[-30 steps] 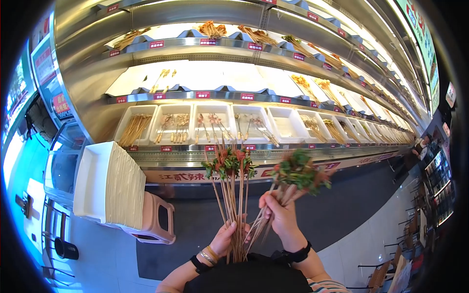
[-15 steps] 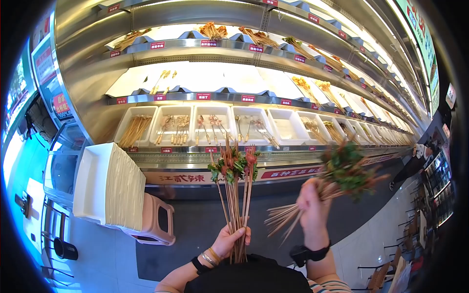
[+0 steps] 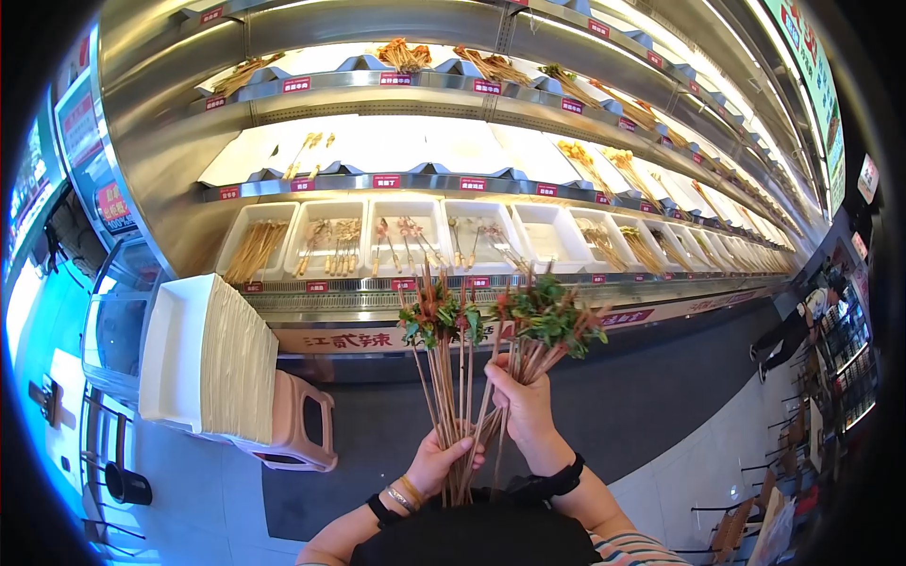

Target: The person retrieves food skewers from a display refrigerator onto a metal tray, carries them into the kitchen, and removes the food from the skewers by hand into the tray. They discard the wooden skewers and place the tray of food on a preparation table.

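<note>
Gripping by the bare sticks [image 3: 442, 389] leaves the leafy tops [image 3: 559, 319] untouched, likely why the left hand [image 3: 440, 462] closes round an upright bunch [image 3: 440, 357] and the right hand [image 3: 528, 407] round a second bunch [image 3: 540, 358], tilted rightward; both stand close together, tops up, before the shelves [image 3: 345, 183].

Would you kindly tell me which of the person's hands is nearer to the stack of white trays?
Left. The left hand, holding one skewer bunch, is to the right of the stack of white trays; the right hand, holding another bunch, is farther right.
</note>
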Available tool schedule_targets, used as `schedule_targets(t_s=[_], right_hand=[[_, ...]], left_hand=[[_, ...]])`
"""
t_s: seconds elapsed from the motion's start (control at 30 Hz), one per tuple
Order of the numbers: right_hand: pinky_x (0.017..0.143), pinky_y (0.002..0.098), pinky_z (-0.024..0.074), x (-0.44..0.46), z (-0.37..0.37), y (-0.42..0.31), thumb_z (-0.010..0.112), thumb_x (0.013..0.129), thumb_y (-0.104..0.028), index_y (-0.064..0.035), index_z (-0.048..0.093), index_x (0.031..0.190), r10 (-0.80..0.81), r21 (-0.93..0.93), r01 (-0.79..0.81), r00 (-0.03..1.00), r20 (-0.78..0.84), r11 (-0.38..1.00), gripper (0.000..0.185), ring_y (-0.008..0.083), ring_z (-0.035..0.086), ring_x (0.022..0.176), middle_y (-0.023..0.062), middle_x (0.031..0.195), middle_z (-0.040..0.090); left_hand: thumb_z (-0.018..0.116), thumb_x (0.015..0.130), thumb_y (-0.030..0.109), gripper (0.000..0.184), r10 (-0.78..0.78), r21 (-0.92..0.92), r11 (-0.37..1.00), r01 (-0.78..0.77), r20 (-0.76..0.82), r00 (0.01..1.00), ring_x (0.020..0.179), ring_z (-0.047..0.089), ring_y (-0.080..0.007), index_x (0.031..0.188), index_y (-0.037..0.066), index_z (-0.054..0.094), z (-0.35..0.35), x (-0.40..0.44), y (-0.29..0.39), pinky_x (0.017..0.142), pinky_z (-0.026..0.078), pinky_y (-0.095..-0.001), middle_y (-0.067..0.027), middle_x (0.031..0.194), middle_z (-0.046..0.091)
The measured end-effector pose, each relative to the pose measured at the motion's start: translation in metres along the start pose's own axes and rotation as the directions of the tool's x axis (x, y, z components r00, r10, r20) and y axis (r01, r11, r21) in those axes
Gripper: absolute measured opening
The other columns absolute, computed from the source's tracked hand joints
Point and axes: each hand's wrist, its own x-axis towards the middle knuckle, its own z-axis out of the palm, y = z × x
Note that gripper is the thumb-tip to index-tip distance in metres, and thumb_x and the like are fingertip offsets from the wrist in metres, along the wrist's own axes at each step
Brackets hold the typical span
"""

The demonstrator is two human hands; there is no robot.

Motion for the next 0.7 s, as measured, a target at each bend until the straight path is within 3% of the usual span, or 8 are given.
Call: schedule_targets(t_s=[0.07, 0.13, 0.2, 0.27, 0.33, 0.43, 0.53, 0.7], right_hand=[[0.048, 0.0183, 0.0366, -0.001, -0.002, -0.003, 0.058, 0.087, -0.008, -0.0049, 0.052, 0.099, -0.044, 0.085, 0.038, 0.997, 0.066, 0.996, 0.013, 0.0047, 0.047, 0.054, 0.0078, 0.076, 0.061], [0.051, 0.0176, 0.0346, -0.005, -0.007, -0.008, 0.058, 0.089, -0.013, -0.0042, 0.051, 0.1, -0.117, 0.038, 0.114, 0.988, 0.098, 0.993, 0.016, 0.0045, 0.046, 0.056, 0.0052, 0.073, 0.06], [0.051, 0.0203, 0.0367, -0.004, -0.016, -0.011, 0.051, 0.092, -0.015, -0.004, 0.05, 0.106, -0.174, 0.003, 0.176, 0.972, 0.155, 0.984, 0.017, 0.0076, 0.046, 0.055, 0.0044, 0.072, 0.055], [0.051, 0.0217, 0.0364, -0.005, -0.015, -0.025, 0.049, 0.093, -0.017, -0.0037, 0.049, 0.112, -0.226, 0.055, 0.221, 0.968, 0.111, 0.974, 0.022, 0.0083, 0.043, 0.056, 0.0, 0.065, 0.045], [0.051, 0.0224, 0.0359, 0.001, -0.022, -0.034, 0.048, 0.094, -0.018, -0.0034, 0.049, 0.114, -0.338, 0.06, 0.333, 0.934, 0.118, 0.941, 0.025, 0.0086, 0.04, 0.056, -0.0014, 0.065, 0.039], [0.046, 0.0216, 0.0323, -0.005, -0.02, -0.051, 0.051, 0.092, -0.015, -0.004, 0.051, 0.106, -0.284, 0.124, 0.277, 0.958, 0.039, 0.953, 0.018, 0.0069, 0.036, 0.05, -0.0029, 0.061, 0.037], [0.039, 0.0188, 0.0275, -0.008, -0.026, -0.047, 0.064, 0.082, -0.006, -0.0057, 0.056, 0.088, -0.118, 0.126, 0.104, 0.986, 0.114, 0.987, 0.01, 0.0037, 0.038, 0.044, -0.0034, 0.063, 0.048], [0.04, 0.0178, 0.0278, -0.012, -0.005, -0.028, 0.066, 0.081, -0.006, -0.0048, 0.055, 0.086, -0.026, 0.028, 0.023, 0.994, 0.102, 0.999, 0.012, 0.0032, 0.038, 0.044, -0.0002, 0.062, 0.051]], left_hand=[[0.052, 0.092, 0.012, 0.027, 0.028, -0.027, 0.999, -0.028, -0.012, 1.0, 0.082, 0.063, -0.018, 0.117, 0.005, 0.045, 0.004, 0.001, 0.001, 0.074, 0.053, -0.0316, -0.0109, 0.094, 0.061], [0.049, 0.093, 0.015, 0.027, 0.06, -0.055, 0.997, -0.062, -0.033, 0.998, 0.085, 0.063, -0.0183, 0.118, 0.005, 0.044, 0.001, -0.002, 0.003, 0.075, 0.053, -0.0323, -0.0112, 0.097, 0.061], [0.044, 0.096, 0.019, 0.031, 0.074, -0.055, 0.996, -0.069, 0.088, 0.993, 0.088, 0.062, -0.0194, 0.122, 0.004, 0.04, -0.004, -0.001, 0.003, 0.078, 0.053, -0.033, -0.0114, 0.102, 0.059], [0.039, 0.097, 0.024, 0.041, 0.067, -0.006, 0.998, -0.067, 0.077, 0.995, 0.083, 0.06, -0.0192, 0.133, 0.006, 0.032, -0.004, -0.002, 0.005, 0.077, 0.051, -0.0331, -0.0108, 0.097, 0.058], [0.042, 0.095, 0.03, 0.054, 0.108, -0.14, 0.987, -0.079, 0.215, 0.971, 0.077, 0.056, -0.0186, 0.14, 0.007, 0.022, -0.004, -0.001, 0.008, 0.073, 0.048, -0.032, -0.0107, 0.095, 0.054], [0.045, 0.092, 0.033, 0.064, 0.093, -0.172, 0.984, -0.046, 0.276, 0.957, 0.072, 0.051, -0.0183, 0.142, 0.008, 0.015, -0.001, -0.003, 0.012, 0.069, 0.044, -0.0315, -0.0107, 0.092, 0.051], [0.047, 0.091, 0.033, 0.066, 0.09, -0.241, 0.97, -0.012, 0.317, 0.944, 0.072, 0.051, -0.019, 0.142, 0.007, 0.016, 0.002, -0.002, 0.01, 0.07, 0.043, -0.0316, -0.011, 0.091, 0.049], [0.047, 0.091, 0.032, 0.063, 0.069, -0.191, 0.981, -0.015, 0.275, 0.959, 0.071, 0.049, -0.0162, 0.141, 0.007, 0.018, 0.007, -0.002, 0.009, 0.068, 0.043, -0.0299, -0.0085, 0.09, 0.049]])
